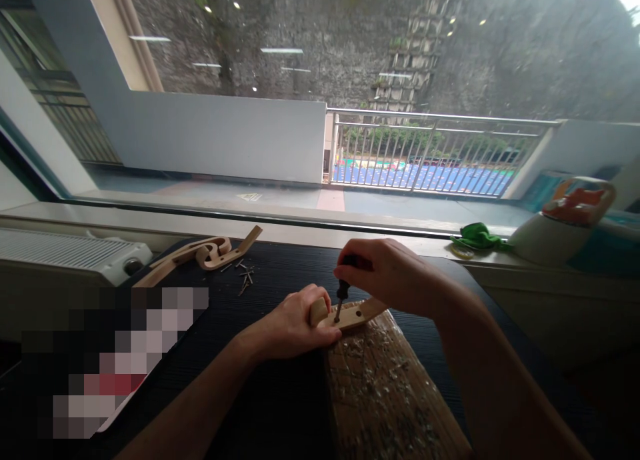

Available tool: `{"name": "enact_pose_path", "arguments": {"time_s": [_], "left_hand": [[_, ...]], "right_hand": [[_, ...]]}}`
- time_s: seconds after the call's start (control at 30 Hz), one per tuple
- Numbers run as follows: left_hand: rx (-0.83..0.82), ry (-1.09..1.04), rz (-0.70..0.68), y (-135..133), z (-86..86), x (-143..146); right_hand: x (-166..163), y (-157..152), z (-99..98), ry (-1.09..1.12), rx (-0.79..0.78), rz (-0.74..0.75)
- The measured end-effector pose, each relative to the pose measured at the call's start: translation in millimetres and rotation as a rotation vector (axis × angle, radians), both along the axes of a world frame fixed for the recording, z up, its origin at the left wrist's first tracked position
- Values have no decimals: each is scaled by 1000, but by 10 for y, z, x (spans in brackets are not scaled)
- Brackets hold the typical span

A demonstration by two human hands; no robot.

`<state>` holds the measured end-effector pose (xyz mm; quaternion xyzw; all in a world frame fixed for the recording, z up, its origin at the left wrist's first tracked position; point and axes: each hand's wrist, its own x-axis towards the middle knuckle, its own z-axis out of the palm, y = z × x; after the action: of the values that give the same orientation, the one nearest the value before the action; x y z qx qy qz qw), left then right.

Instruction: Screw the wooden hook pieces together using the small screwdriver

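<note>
My left hand point(295, 323) is closed round the left end of a pale wooden piece point(356, 313) with holes in it. The piece lies on top of a long plank wrapped in clear film point(385, 387) on the black table point(280, 273). My right hand point(387, 273) grips the handle of a small screwdriver point(342, 297), held upright, with its tip set in the wooden piece just right of my left thumb.
More curved wooden parts point(205, 253) and several loose screws point(244, 277) lie at the back left of the table. A blurred-out flat object point(115, 360) covers the left part. A radiator point(70, 253), a green cloth point(477, 237) and a painted pot point(560, 220) line the window sill.
</note>
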<state>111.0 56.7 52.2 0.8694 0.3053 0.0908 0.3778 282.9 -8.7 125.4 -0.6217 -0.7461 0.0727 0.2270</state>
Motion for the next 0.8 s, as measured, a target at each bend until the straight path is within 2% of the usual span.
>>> {"name": "enact_pose_path", "arguments": {"time_s": [0.13, 0.37, 0.47, 0.6, 0.7, 0.8], "left_hand": [[-8, -6, -1, 17, -36, -2], [-10, -62, 16, 4, -41, -9], [-6, -141, 96, -99, -77, -2], [-29, -291, 263, -266, -228, 2], [13, -390, 291, -328, -339, -5], [47, -419, 289, -338, -385, -13]], "right_hand": [[-40, 36, 41, -44, -7, -6], [-181, -1, 449, -321, -273, 204], [-280, -6, 563, -500, -350, 228], [-336, 22, 574, -623, -367, 299], [-331, 47, 530, -633, -337, 313], [-336, 58, 493, -626, -344, 266]]}}
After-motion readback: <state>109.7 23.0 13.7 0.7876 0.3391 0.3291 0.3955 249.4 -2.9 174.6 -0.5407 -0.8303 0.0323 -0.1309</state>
